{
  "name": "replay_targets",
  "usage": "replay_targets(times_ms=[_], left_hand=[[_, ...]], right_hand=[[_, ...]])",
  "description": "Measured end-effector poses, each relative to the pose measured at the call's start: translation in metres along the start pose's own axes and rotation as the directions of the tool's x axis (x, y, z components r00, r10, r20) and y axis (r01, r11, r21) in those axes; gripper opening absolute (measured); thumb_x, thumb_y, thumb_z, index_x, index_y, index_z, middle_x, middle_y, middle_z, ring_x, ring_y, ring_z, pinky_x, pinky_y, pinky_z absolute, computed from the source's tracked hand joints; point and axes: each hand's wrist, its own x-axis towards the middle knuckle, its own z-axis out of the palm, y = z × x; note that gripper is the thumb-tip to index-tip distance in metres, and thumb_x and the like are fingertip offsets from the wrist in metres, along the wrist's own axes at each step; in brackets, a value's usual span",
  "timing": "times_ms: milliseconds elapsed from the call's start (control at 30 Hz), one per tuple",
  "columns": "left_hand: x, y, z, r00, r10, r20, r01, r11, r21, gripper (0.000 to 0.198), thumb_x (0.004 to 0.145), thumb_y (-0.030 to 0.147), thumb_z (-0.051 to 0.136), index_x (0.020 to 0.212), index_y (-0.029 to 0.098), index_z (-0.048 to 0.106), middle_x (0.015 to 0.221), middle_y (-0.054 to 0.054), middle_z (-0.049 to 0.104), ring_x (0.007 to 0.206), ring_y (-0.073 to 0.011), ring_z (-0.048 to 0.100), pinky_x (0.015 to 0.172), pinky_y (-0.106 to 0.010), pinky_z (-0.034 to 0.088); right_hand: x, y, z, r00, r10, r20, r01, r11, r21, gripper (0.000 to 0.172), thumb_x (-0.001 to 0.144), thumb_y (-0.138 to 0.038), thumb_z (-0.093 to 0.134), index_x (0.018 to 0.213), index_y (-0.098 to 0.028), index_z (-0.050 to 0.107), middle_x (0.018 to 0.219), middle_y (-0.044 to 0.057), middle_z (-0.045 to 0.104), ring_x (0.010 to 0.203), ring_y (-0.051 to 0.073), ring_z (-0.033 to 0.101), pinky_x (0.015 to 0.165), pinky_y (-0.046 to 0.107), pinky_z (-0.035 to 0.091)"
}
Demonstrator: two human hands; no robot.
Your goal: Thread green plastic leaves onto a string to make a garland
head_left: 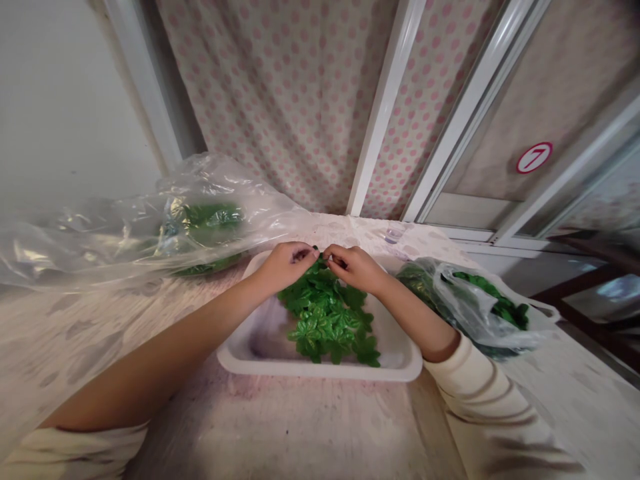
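A white plastic tray (320, 372) lies on the table in front of me, holding a heap of glossy green leaves (327, 320) that look artificial. Over the tray's far side, my left hand (289, 268) and my right hand (354, 268) meet with their fingertips close together. Both are closed in a pinch on a small dark green leaf piece (321, 256) between them. Its exact shape is mostly hidden by the fingers. The leaves hang or lie directly below both hands.
At the left, a large clear plastic bag (125, 230) contains more green material. Another clear bag (445, 293) of dark green leaves sits right of the tray. A small clear object (394, 235) lies at the table's back, before a dotted curtain (300, 100). A patterned cover (75, 333) spreads over the table.
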Motion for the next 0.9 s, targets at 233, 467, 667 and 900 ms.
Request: replay_targets(times_ms=[233,467,667,900], left_hand=[[0.003,-0.012,0.001,0.995,-0.084,-0.053,0.076,0.988,-0.136,0.047,0.085,0.050,0.037,0.087,0.014,0.068,0.074,-0.005,0.066,0.070,-0.0173,0.059,0.071,-0.029,0.047],[0.004,-0.015,0.002,0.990,-0.087,-0.108,0.068,0.984,-0.167,0.045,0.084,0.048,0.039,0.087,0.014,0.068,0.074,-0.006,0.066,0.069,-0.0167,0.059,0.072,-0.030,0.047],[0.005,-0.010,0.000,0.977,-0.099,-0.191,0.066,0.983,-0.174,0.032,0.083,0.037,0.045,0.087,0.014,0.068,0.080,-0.005,0.068,0.070,-0.0156,0.060,0.072,-0.029,0.047],[0.007,-0.013,0.003,0.969,-0.110,-0.220,0.068,0.979,-0.190,0.022,0.076,0.029,0.055,0.087,0.014,0.066,0.087,-0.007,0.069,0.076,-0.0160,0.061,0.074,-0.029,0.047]], right_hand=[[0.000,0.000,0.000,1.000,-0.010,0.003,0.010,1.000,-0.002,0.012,0.081,-0.016,0.045,0.090,-0.018,0.053,0.052,-0.006,0.042,0.046,0.008,0.038,0.053,0.018,0.027],[0.000,0.000,0.000,1.000,-0.020,0.009,0.020,1.000,0.005,0.012,0.081,-0.015,0.045,0.089,-0.018,0.053,0.051,-0.007,0.040,0.046,0.008,0.037,0.052,0.019,0.026],[0.000,0.000,0.000,1.000,-0.022,0.008,0.022,1.000,0.009,0.012,0.081,-0.016,0.045,0.089,-0.018,0.053,0.051,-0.006,0.041,0.046,0.008,0.038,0.052,0.018,0.027],[0.000,0.000,0.000,1.000,-0.019,0.019,0.018,1.000,0.003,0.012,0.081,-0.016,0.046,0.089,-0.018,0.054,0.052,-0.006,0.042,0.047,0.008,0.038,0.053,0.018,0.028]])
